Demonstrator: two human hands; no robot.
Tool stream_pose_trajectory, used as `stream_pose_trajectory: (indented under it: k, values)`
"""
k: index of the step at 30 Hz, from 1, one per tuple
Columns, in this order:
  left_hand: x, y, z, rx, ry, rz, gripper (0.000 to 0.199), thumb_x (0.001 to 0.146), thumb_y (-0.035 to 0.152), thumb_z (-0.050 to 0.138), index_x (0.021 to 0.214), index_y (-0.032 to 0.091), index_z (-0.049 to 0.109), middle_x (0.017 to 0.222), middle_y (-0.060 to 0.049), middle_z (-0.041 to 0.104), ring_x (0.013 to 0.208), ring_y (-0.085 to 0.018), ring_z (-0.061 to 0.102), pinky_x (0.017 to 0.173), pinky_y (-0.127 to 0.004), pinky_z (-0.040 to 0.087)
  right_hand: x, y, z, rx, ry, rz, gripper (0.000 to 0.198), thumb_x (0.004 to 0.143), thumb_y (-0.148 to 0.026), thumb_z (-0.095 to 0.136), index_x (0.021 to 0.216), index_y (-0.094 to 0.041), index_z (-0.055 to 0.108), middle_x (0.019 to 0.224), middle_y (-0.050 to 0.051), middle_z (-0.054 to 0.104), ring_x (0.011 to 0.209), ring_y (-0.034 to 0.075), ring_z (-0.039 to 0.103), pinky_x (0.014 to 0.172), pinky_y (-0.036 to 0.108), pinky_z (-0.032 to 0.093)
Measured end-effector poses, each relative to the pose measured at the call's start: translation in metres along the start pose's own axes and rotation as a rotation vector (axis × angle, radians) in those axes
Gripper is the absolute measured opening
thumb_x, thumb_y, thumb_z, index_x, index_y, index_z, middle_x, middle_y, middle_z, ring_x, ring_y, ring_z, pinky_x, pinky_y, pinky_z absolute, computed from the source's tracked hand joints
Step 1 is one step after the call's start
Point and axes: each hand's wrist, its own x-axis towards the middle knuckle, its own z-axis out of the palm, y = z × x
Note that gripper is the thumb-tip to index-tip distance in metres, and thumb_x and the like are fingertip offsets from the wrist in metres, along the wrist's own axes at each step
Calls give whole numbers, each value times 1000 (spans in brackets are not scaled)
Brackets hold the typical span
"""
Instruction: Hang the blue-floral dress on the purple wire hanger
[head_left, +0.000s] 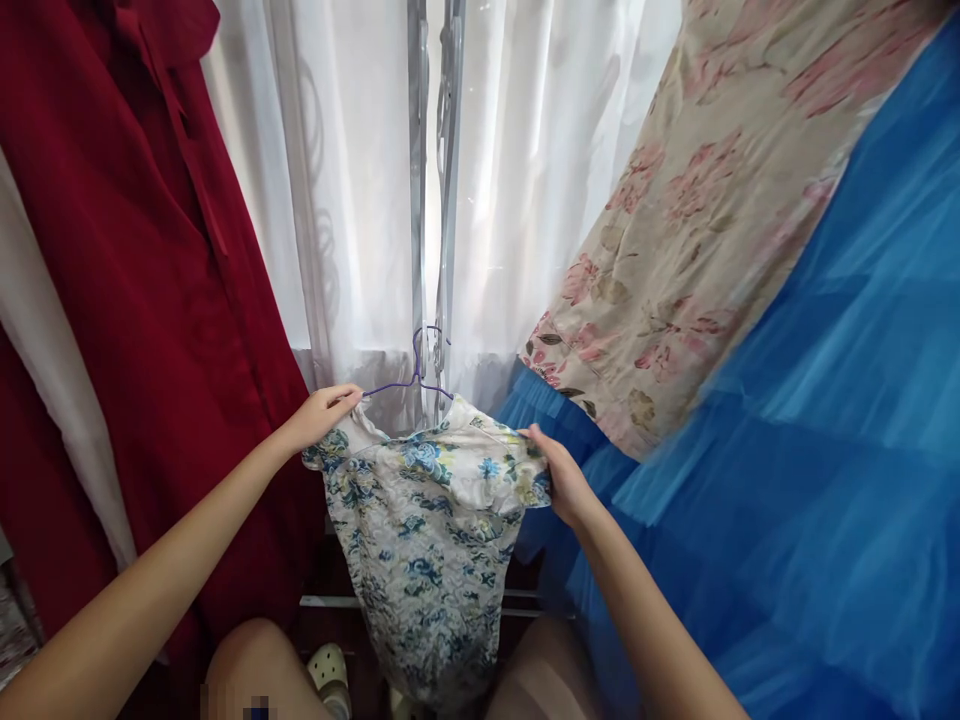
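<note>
A small white garment (431, 530) printed with blue flowers and olive leaves hangs on a thin purple wire hanger (415, 378), its short sleeves spread to either side and its body drooping downward in soft folds. The hanger's hook points up, in front of a metal pole, with one shoulder arm exposed at the left and the other hidden under the fabric.

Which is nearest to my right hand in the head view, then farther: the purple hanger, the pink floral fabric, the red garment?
From the right hand:
1. Purple hanger, just left of it, centre.
2. Pink floral fabric, up to the right.
3. Red garment, far left.
</note>
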Motion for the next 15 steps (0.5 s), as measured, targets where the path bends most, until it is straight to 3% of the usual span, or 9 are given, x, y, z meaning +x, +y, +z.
stream_pose_trajectory:
  k: [3,5,8,11,15]
  values:
    - [-2,30,4,75,-6,102,46,88,54,53,113,19,69,114,-6,69,104,-23,61,92,-28,44,-9,-17,5,-68,172,-183,42,70,-55,77,91,-19,72,78,3,74,69,23,66,62,30,50]
    - [2,44,5,144,52,107,44,89,53,51,105,18,72,104,-5,71,93,-21,62,84,-26,45,-5,-34,11,-32,231,-207,40,67,-53,79,87,-19,71,75,4,73,70,24,66,64,32,51]
    - [8,53,3,314,155,88,44,92,53,46,90,17,71,81,-2,69,75,-18,59,69,-25,41,11,-59,24,42,207,-183,37,67,-53,79,80,-21,67,69,4,70,69,25,66,61,32,51]
    - [7,43,3,493,228,25,47,96,53,39,88,18,68,73,-3,65,70,-19,58,63,-25,36,14,-70,48,-21,176,-240,42,78,-63,65,70,-21,61,59,2,64,63,22,63,56,29,47]
    - [-14,4,7,637,299,-118,48,100,49,27,109,19,63,85,-9,68,82,-25,64,67,-29,39,-29,-59,81,-357,97,-488,58,91,-66,42,55,-21,53,52,2,55,51,16,52,52,29,40]
